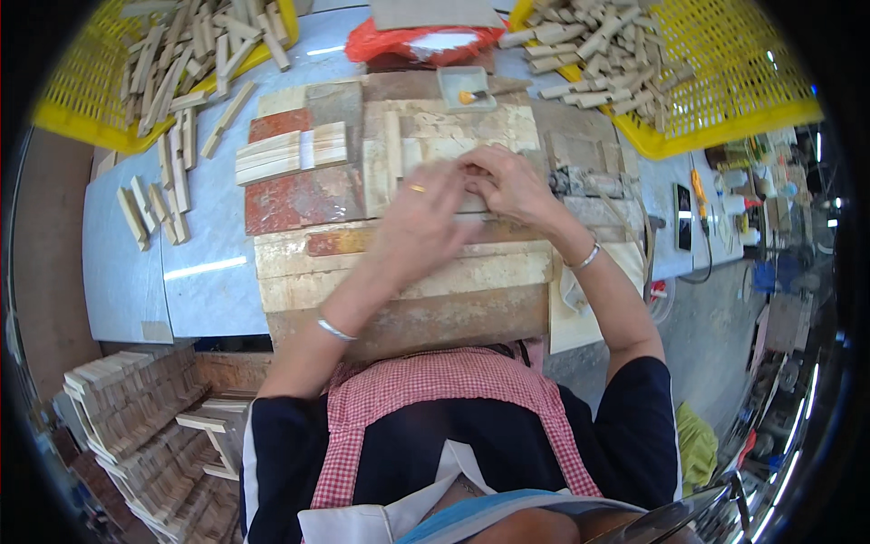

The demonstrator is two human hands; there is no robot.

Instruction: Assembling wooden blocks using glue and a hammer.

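Observation:
My left hand (pixel 426 218) is smeared by motion over the wooden work board (pixel 408 281), so its fingers cannot be read. Close beside it, my right hand (pixel 512 186) has its fingers bent together in a pinch; what they hold, if anything, is hidden. Under both hands lies a pale wooden frame or jig, with an upright wood strip (pixel 393 145) along its left side. A bundle of pale wood strips (pixel 290 152) rests on a red-stained board (pixel 304 198) left of my left hand. Beyond the hands sits a small clear dish (pixel 450 89) with a brush (pixel 476 94).
Yellow baskets (pixel 725 120) (pixel 82 127) of wood pieces stand at the far left and right. Loose wood pieces (pixel 133 218) lie on the left of the table. A red plastic bag (pixel 362 43) is at the back. Stacked wooden frames (pixel 136 408) stand low left; a phone (pixel 681 218) lies right.

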